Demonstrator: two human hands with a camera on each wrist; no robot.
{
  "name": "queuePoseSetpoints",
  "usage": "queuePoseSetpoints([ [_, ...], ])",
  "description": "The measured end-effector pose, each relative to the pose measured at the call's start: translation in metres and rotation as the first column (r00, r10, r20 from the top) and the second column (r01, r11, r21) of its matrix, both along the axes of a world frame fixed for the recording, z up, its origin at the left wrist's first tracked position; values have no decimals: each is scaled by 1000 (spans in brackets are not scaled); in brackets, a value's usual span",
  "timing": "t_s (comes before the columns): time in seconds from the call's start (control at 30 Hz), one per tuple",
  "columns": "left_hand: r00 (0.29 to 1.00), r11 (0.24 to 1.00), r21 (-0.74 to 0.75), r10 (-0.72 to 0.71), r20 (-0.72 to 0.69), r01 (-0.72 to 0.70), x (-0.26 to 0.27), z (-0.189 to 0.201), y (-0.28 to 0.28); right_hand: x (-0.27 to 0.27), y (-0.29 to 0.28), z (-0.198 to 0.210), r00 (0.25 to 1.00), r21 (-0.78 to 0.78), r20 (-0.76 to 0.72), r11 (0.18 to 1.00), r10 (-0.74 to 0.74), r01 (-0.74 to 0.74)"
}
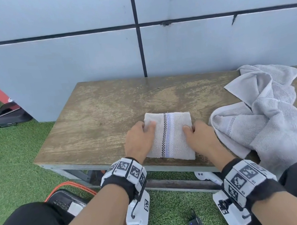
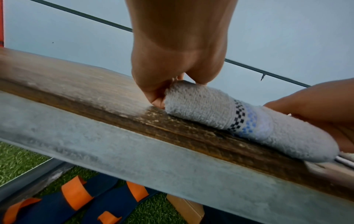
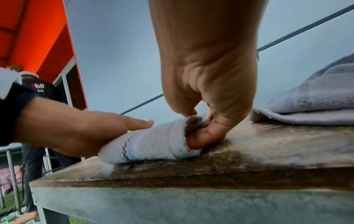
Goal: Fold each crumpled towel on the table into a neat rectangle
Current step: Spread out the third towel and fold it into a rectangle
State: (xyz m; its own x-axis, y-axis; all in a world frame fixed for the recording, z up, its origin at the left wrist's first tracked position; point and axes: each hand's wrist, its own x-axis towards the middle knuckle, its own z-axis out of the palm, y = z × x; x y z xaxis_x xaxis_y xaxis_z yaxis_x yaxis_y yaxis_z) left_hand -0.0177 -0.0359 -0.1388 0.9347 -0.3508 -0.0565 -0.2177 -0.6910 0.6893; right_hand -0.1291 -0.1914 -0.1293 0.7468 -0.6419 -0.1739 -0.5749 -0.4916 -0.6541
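Towels are half dealt with: the small striped towel [image 1: 169,136] lies folded square near the table's [image 1: 95,119] six o'clock edge, pinched at its sides by the left hand [image 1: 140,140] and right hand [image 1: 200,135]. At three o'clock, the grey towel [image 1: 268,113] lies crumpled, unfolded.

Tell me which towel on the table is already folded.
The small striped towel under both hands; the large grey towel at the right lies crumpled.

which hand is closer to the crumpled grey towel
Right. The right hand grips the small striped towel's right edge, just beside the crumpled grey towel. The left hand holds the striped towel's far side.
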Motion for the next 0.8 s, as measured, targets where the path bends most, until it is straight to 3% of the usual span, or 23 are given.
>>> queuePoseSetpoints([
  [0.03, 1000, 1000, -23, -13, 21, 13, -1, 1, 0, -2, 4, 1, 999, -62, 35, 998, -14, 16],
  [0.1, 998, 998, -68, -13, 63, 17, -1, 0, -3, -4, 12, 1, 990, -340, 133, 941, 42, 5],
  [0.2, 992, 994, -109, 8, 127, 6, 3, -2, -9, 6, 19, 2, 923, -561, 176, 805, 341, -191],
  [0.27, 985, 996, -84, 12, 173, 2, 5, -3, -12, 13, 19, 0, 867, -561, 20, 723, 498, -403],
  [0.37, 980, 998, -37, 59, 192, -53, 3, -3, -13, 20, 16, -14, 820, -484, -206, 673, 534, -559],
  [0.43, 947, 998, -14, 62, 316, -60, -2, -6, -13, 22, 15, -21, 836, -438, -255, 712, 487, -548],
  [0.5, 903, 993, 90, -110, 416, 79, -11, -12, -12, 23, 16, -24, 854, -436, -256, 735, 452, -520],
  [0.6, 897, 919, 276, -355, 262, 283, -17, -26, -4, 23, 18, -26, 866, -450, -253, 740, 432, -500],
  [0.8, 898, 873, 373, -400, 182, 313, -7, -27, 6, 26, 22, -25, 883, -432, -265, 771, 387, -468],
])
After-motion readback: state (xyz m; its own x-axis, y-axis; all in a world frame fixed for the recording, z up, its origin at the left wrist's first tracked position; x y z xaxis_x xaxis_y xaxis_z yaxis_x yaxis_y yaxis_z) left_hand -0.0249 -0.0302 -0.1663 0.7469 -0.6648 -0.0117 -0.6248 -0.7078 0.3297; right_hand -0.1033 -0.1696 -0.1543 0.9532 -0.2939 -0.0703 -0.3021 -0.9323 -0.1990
